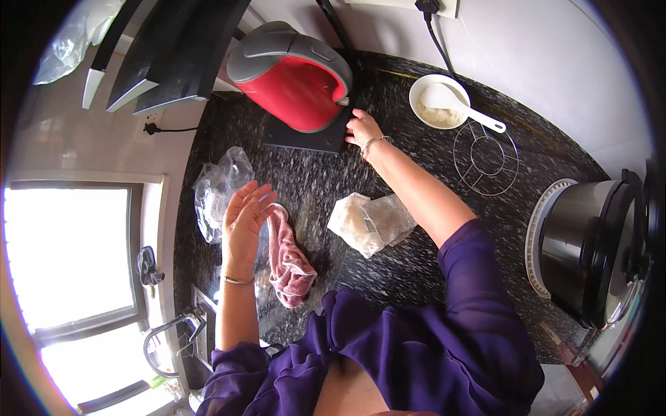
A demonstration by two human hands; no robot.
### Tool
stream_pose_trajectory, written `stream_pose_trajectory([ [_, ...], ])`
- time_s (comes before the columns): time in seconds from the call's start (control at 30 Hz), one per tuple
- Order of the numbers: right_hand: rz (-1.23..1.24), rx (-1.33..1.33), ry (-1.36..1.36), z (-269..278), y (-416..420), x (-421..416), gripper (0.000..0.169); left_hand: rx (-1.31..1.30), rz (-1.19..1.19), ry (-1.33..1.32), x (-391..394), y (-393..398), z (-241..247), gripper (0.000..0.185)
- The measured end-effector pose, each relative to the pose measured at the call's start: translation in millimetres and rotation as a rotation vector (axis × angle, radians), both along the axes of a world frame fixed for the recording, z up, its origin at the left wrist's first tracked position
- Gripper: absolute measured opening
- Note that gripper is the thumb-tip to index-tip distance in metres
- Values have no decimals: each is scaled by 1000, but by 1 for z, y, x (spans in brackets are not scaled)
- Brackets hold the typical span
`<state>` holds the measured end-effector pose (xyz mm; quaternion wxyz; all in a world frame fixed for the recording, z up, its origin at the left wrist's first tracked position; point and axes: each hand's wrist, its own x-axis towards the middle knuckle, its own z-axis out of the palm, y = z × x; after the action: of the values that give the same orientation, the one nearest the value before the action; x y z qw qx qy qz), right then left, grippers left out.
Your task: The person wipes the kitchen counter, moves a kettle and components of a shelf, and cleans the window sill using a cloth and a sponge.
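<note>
My left hand (pixel 246 221) is raised over the dark speckled counter with its fingers apart and nothing in it. It is between a clear plastic bag (pixel 210 195) and a crumpled pink cloth (pixel 291 270). My right hand (pixel 362 128) reaches to the right edge of a black base (pixel 302 138), fingers spread; whether its fingertips touch the base I cannot tell. On that base stands a red electric kettle (pixel 291 88) with a grey lid and handle. A pale bundle (pixel 356 223), partly wrapped in greyish mesh fabric, lies on the counter beside my right forearm.
Behind my right hand, a white bowl (pixel 417 110) holds white food and a white rice paddle (pixel 442 99). Nearby is a round wire rack (pixel 486 158). A large metal and black cooker (pixel 572 244) stands at far right. A faucet (pixel 151 343) is at lower left.
</note>
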<state>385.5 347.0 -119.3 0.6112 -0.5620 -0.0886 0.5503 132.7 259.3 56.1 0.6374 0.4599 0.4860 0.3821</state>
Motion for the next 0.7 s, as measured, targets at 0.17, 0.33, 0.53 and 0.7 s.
stream_pose_trajectory([
  [0.17,158,-97,-650,-38,34,-1,34,-33,8,1,-16,-23,2,28],
  [0.33,181,-71,-606,-32,32,5,25,-128,66,-54,-39,-62,-9,26],
  [0.53,105,-66,-463,-26,31,0,24,-192,77,-102,-47,-95,-14,26],
  [0.7,138,-91,-293,0,25,-5,15,-201,125,-84,-50,-125,-10,27],
])
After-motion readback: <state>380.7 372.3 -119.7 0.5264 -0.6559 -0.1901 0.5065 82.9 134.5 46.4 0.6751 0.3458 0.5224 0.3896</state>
